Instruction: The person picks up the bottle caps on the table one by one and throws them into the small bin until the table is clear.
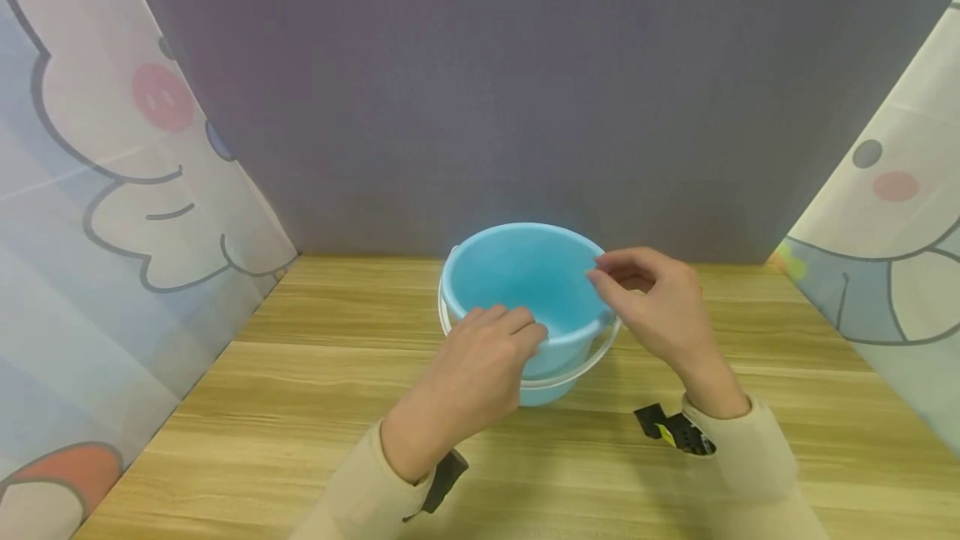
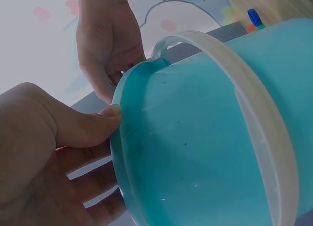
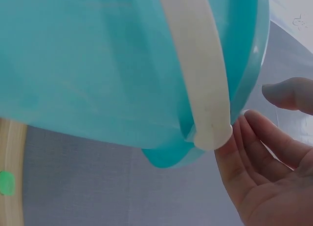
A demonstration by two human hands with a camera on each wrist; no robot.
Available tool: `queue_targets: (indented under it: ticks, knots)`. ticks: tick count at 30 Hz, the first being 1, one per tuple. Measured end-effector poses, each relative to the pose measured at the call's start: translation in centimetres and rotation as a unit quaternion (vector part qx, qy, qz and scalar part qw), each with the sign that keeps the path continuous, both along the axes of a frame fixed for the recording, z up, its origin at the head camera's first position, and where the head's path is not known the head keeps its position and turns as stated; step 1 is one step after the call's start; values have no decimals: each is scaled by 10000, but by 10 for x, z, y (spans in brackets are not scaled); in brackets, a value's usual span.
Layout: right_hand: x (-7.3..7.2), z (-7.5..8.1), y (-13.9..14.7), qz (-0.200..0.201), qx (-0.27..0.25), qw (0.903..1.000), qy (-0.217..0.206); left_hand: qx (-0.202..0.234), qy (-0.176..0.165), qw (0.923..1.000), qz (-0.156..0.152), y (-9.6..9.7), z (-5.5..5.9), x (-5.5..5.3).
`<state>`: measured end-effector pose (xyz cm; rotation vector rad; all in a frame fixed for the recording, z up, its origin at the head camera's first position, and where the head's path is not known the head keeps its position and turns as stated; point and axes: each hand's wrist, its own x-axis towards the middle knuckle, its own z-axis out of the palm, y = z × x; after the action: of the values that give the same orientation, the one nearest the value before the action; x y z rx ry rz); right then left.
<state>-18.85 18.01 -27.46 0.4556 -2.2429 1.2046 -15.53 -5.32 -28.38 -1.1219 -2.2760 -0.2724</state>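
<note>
A light blue bucket stands on the wooden table, its open top facing up. Its white handle hangs down across the near side. My left hand grips the near rim, with the thumb on the outer wall and the fingers over the inside, as the left wrist view shows. At the right rim is my right hand, its fingers beside the handle's joint. In the right wrist view the thumb stands apart from the fingers, which seem to touch the rim from outside.
The wooden table meets a grey back panel. Cartoon-printed cloths hang at left and right. Small items lie behind the bucket: a blue-tipped one and a green one, partly hidden or cut off.
</note>
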Motion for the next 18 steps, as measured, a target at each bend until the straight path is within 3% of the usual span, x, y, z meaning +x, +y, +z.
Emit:
queue_targets:
  ticks: [18]
  knots:
    - [-2,2,18,-362,69,9991,-195,-24,-63,10000,25,1,-1,0]
